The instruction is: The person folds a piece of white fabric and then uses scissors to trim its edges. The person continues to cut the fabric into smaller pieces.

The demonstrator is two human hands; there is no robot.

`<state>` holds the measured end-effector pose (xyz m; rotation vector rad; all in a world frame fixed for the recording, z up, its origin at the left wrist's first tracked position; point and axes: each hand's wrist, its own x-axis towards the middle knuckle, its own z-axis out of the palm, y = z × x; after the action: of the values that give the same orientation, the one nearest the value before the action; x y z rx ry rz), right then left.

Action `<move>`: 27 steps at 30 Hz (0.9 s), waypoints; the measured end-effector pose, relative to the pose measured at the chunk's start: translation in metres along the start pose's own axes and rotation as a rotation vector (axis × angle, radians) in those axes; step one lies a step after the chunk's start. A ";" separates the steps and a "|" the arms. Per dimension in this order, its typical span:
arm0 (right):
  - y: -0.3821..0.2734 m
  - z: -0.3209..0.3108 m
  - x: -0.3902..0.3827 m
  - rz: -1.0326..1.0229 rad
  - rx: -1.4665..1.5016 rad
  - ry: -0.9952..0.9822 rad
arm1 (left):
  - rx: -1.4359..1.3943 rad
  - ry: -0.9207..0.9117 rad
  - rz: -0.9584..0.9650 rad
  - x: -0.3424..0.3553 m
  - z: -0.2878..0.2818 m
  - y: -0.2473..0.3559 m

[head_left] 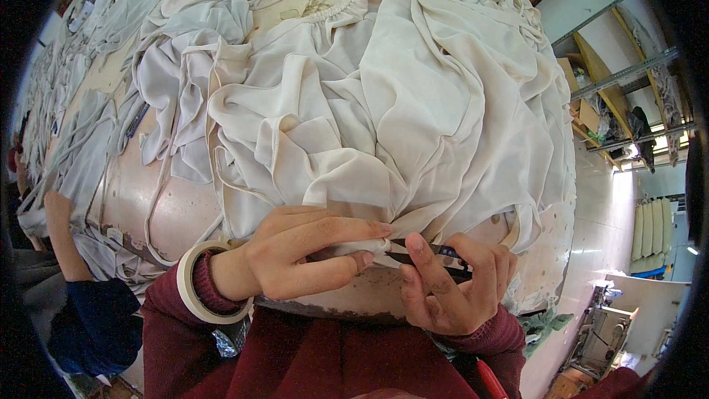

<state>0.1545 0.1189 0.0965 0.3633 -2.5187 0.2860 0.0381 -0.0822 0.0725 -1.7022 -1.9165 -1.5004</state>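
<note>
the surface (185, 210) is carrying a broad heap of off-white cloth (428, 81); slack should be lying loose there, so that nothing is pulling at the held part. the left hand (295, 247) is resting at the near side of the heap, its index and middle fingers pinching a narrow, pale cloth end (351, 250). the right hand (458, 288) is facing it, thumb and curled fingers gripping black snips (448, 251). a tape roll (187, 288) is encircling the left wrist and should be hanging clear of the cloth. the blades are pointing left and standing apart; for what is seemingly a trimming step, the operator should be aligning them with the excess only, holding the left fingertips back. the cloth end is lying between the left fingers, its tip projecting just past them toward the blades; whether they are touching, the view is not showing clearly
</note>
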 end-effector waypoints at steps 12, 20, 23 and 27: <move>-0.001 0.001 -0.002 0.009 -0.030 -0.009 | 0.052 0.024 0.044 0.001 0.002 0.000; -0.002 0.009 -0.005 0.006 -0.182 0.094 | 0.060 0.056 0.064 -0.002 0.008 -0.002; -0.004 0.009 -0.005 0.001 -0.216 0.111 | 0.056 0.060 0.053 -0.002 0.009 -0.002; -0.004 0.012 -0.005 -0.024 -0.153 0.112 | -0.043 0.004 -0.056 -0.003 0.007 0.001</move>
<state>0.1540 0.1124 0.0844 0.3074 -2.4065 0.1001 0.0432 -0.0793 0.0678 -1.6751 -1.9596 -1.5741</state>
